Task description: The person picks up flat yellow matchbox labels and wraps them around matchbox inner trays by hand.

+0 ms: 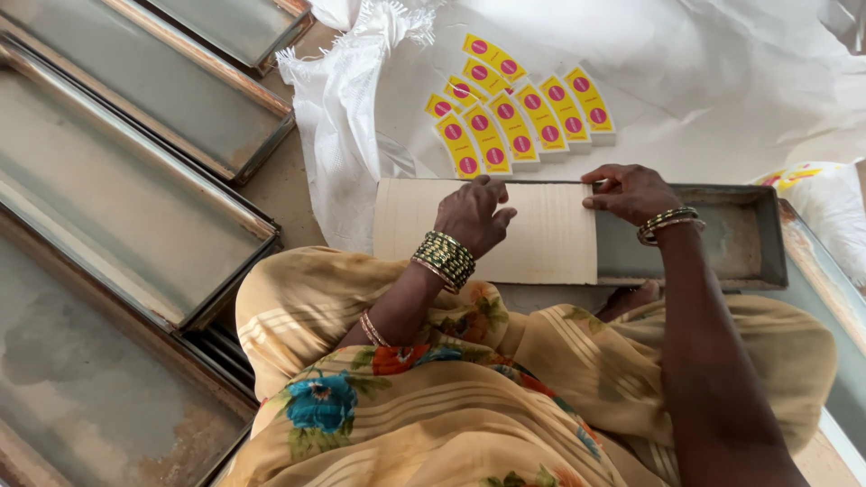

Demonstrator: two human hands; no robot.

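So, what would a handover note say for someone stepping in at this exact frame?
Left hand: resting flat on the ribbed cream sheet, pressing it down.
Right hand: fingertips pinching the sheet's far right corner.
The sheet lies partly across the shallow metal tray in front of the person.
Yellow labels with pink dots sit fanned in stacks on white cloth beyond.
Empty metal trays lie to the left.
None of the labels is on the sheet yet.

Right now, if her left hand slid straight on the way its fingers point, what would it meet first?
Probably the yellow labels: the left hand rests on the ribbed sheet, fingers pointing past its far edge toward them.
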